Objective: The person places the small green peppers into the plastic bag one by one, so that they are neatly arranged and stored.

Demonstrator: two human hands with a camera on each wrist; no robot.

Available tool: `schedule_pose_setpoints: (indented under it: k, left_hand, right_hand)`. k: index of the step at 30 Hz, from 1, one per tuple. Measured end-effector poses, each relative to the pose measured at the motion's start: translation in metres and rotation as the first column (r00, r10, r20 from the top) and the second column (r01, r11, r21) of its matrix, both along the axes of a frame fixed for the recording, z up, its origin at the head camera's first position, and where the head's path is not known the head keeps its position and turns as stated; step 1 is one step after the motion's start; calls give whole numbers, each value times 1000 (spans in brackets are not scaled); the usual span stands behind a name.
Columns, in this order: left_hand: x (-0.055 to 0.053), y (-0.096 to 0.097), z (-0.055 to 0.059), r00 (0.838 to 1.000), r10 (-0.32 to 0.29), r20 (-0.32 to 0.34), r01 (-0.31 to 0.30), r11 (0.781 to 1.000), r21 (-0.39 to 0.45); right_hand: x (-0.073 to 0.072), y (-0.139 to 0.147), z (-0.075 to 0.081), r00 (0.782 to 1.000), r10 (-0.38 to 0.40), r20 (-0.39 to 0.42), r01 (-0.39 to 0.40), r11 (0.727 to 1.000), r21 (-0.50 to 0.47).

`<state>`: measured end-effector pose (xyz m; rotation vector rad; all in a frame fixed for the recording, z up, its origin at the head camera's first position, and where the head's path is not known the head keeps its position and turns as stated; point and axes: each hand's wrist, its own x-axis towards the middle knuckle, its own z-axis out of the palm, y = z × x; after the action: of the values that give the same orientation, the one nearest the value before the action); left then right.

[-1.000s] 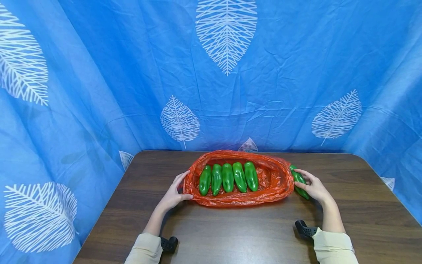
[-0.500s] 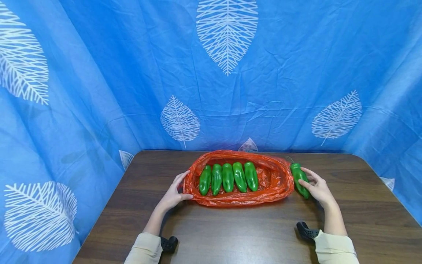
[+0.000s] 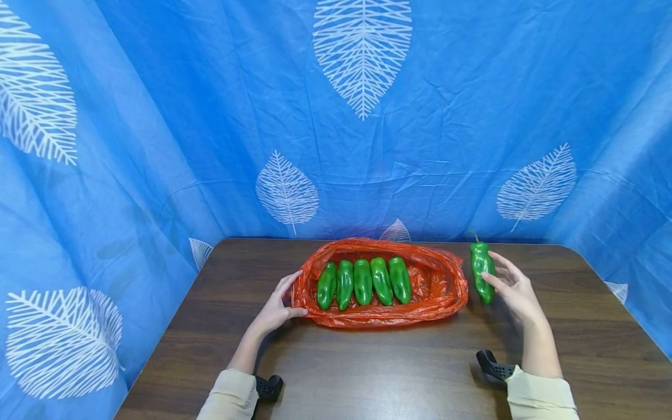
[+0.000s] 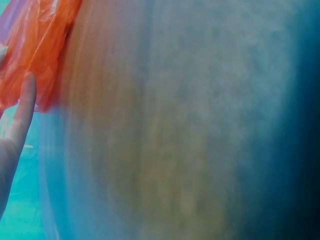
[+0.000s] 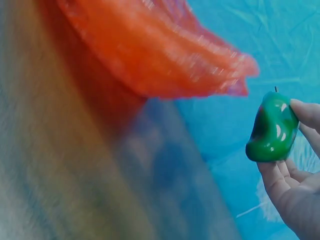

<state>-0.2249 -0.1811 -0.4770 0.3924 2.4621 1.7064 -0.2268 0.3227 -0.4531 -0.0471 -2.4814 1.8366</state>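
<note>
A red plastic bag lies spread with its mouth upward on the table. Several green peppers sit side by side in its left and middle part. At the bag's left end rests my left hand, thumb and fingers spread and touching the rim; in the left wrist view its straight thumb lies against the plastic. My right hand pinches another green pepper between thumb and fingers, just right of the bag. In the right wrist view this pepper is held stem up, apart from the bag.
The dark wooden table reaches back to a blue curtain with white leaf prints. A black wrist mount sits at the left wrist, and another black mount at the right.
My right hand has moved right and away from the bag's end with the pepper, turning it more upright and lifting it. The left hand and the bagged peppers stay put.
</note>
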Motion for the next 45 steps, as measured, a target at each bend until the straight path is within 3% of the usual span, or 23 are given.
schedule_pose_setpoints:
  k: [4,11,18,26,33,45]
  left_hand:
    - [1,0,3,1000,2,12,-2,1000,-7]
    - [12,6,29,999,-18,27,18,1000,-12]
    - [14,7,33,999,-22,48,23,1000,-18]
    - [14,7,33,998,-19,57,20,1000,-7]
    - [14,7,32,998,-23,57,24,1000,-12]
    - [15,6,32,998,-35,60,35,999,1]
  right_hand:
    - [-2,-3,6,999,28,-46,-27,999,29]
    - [5,-31,32,978,163,-133,-154,985,72]
    - [7,-54,38,952,290,-94,-280,954,104]
    - [2,-74,29,910,413,-45,-401,902,158]
    - [-3,-86,22,898,439,7,-432,880,199]
    - [-7,-89,22,931,346,114,-364,888,280]
